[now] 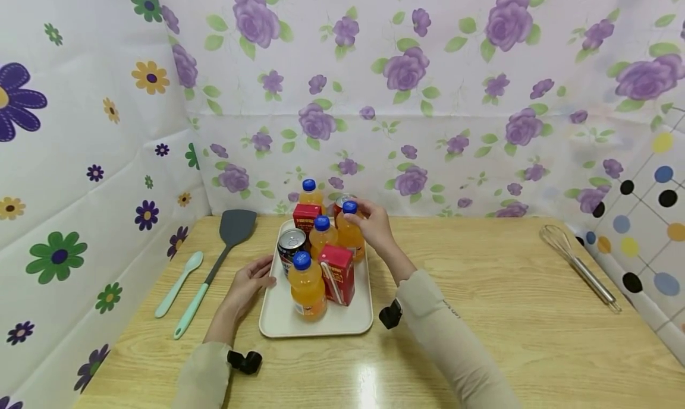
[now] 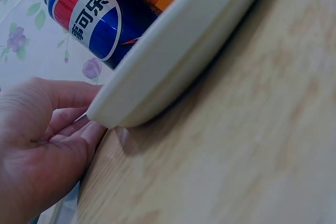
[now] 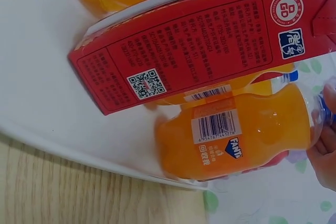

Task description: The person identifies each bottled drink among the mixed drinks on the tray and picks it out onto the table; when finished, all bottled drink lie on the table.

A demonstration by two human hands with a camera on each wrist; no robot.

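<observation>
A cream tray (image 1: 278, 326) carries several drinks. My left hand (image 1: 248, 284) holds the tray's left rim, fingers at its outer edge in the left wrist view. Close by stands a dark blue Pepsi can (image 2: 86, 17). At the tray's right side, my right hand (image 1: 374, 225) pinches the blue cap of an orange Fanta bottle (image 1: 350, 236). Its label and barcode show in the right wrist view, its base by the tray's edge. Around it are a red drink box (image 1: 346, 278) with a straw, another orange bottle (image 1: 323, 236) and a red can (image 1: 339, 204), partly hidden.
At the tray's front is an orange bottle (image 1: 309, 296); behind stand a second red box (image 1: 307, 216) and an orange bottle (image 1: 310, 196). A dark spatula (image 1: 235, 230) and mint spoon (image 1: 179, 284) lie left, a whisk (image 1: 580, 266) far right. Patterned cloth (image 1: 374, 100) backs the table.
</observation>
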